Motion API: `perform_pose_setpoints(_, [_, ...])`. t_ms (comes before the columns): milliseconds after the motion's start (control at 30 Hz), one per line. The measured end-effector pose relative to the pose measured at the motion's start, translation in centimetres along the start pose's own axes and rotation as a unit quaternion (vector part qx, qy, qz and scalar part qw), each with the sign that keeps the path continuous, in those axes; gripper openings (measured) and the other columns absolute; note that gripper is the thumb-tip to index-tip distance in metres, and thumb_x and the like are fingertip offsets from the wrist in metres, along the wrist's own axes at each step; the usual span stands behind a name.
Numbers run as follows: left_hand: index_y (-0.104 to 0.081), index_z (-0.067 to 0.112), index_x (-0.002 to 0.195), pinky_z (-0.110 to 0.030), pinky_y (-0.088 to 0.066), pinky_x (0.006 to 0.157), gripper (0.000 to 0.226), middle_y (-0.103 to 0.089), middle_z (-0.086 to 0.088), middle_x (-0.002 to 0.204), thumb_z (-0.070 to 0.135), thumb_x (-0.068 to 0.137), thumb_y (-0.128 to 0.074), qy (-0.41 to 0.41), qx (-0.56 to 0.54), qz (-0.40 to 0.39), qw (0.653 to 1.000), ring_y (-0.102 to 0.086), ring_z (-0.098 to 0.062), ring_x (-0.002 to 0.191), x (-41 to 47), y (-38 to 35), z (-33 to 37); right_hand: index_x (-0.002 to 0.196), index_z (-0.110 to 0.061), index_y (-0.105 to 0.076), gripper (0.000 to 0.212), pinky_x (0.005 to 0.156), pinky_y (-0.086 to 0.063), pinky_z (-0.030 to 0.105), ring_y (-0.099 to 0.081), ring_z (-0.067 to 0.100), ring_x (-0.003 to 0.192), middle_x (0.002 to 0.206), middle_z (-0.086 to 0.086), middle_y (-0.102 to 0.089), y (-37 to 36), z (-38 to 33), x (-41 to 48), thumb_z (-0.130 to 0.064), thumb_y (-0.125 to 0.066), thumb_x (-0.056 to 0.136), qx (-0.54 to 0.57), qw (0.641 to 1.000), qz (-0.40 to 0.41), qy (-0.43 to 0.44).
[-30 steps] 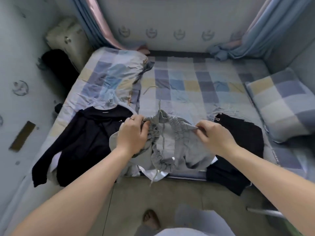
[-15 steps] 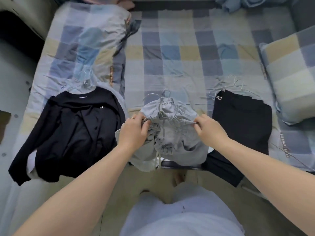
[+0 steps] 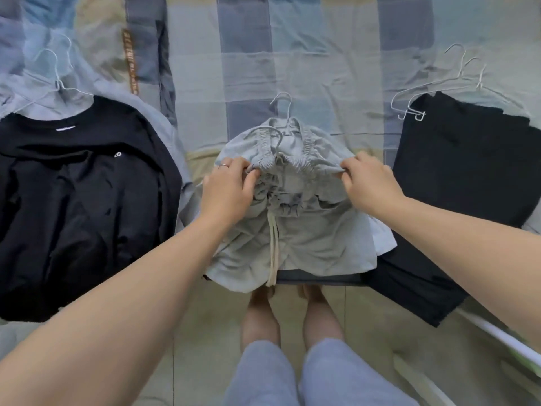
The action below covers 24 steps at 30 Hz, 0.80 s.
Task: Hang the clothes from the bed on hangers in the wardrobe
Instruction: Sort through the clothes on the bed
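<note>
Grey drawstring shorts point(image 3: 295, 235) lie at the near edge of the checked bed point(image 3: 292, 54), hanging partly over it. My left hand point(image 3: 227, 189) pinches the elastic waistband on the left, and my right hand point(image 3: 370, 183) pinches it on the right, stretching it. A wire hanger hook point(image 3: 282, 105) pokes out just beyond the waistband. A black sweater point(image 3: 79, 200) lies to the left on a hanger point(image 3: 55, 68). A black garment point(image 3: 468, 177) lies to the right with several wire hangers point(image 3: 439, 86) at its top.
A folded checked quilt point(image 3: 87, 30) lies at the back left of the bed. My bare feet point(image 3: 289, 315) and grey trouser legs stand on the tiled floor below. A white bar point(image 3: 506, 338) lies on the floor at the right.
The view has tilted down and come closer to the bed. Both hands keep hold of the shorts' waistband and have spread it wider apart.
</note>
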<state>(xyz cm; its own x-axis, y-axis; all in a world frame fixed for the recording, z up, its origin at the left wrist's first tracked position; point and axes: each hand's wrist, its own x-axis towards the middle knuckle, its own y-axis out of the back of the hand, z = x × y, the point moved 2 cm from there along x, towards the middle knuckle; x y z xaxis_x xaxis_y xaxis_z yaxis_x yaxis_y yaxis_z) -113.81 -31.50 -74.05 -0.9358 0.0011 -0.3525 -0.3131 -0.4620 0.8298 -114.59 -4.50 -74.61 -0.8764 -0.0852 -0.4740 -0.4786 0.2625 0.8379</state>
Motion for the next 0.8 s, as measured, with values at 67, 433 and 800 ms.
perform_pose_setpoints(67, [-0.059, 0.016, 0.101, -0.047, -0.042, 0.086, 0.023, -0.059, -0.006, 0.1, 0.037, 0.101, -0.05, -0.015, 0.007, 0.0, 1.0, -0.054, -0.032, 0.098, 2.9, -2.1, -1.0, 0.105, -0.016, -0.058, 0.019, 0.08, -0.031, 0.041, -0.05, 0.036, 0.102, 0.109, 0.01, -0.054, -1.8, 0.8, 2.8, -0.023, -0.041, 0.1, 0.012, 1.0, 0.0, -0.026])
perform_pose_setpoints(433, [-0.049, 0.018, 0.127, -0.047, -0.034, 0.094, 0.039, -0.055, -0.01, 0.127, 0.046, 0.101, -0.042, -0.004, 0.082, 0.005, 0.997, -0.049, -0.036, 0.117, 15.7, -9.7, -3.7, 0.127, -0.016, -0.047, 0.034, 0.1, -0.032, 0.048, -0.044, 0.037, 0.125, 0.132, 0.016, -0.049, -10.0, 1.6, 14.8, -0.03, -0.048, 0.097, 0.024, 0.995, 0.006, -0.096])
perform_pose_setpoints(800, [-0.032, 0.028, 0.153, -0.047, -0.012, 0.12, 0.061, -0.022, -0.002, 0.165, 0.054, 0.099, -0.043, 0.01, 0.067, -0.072, 0.995, -0.011, -0.026, 0.152, 10.5, -10.1, -4.3, 0.156, -0.036, -0.004, 0.065, 0.119, -0.005, 0.053, 0.0, 0.024, 0.152, 0.165, -0.006, 0.006, -11.4, -0.6, 8.4, -0.057, -0.027, 0.099, 0.031, 0.99, -0.078, -0.116])
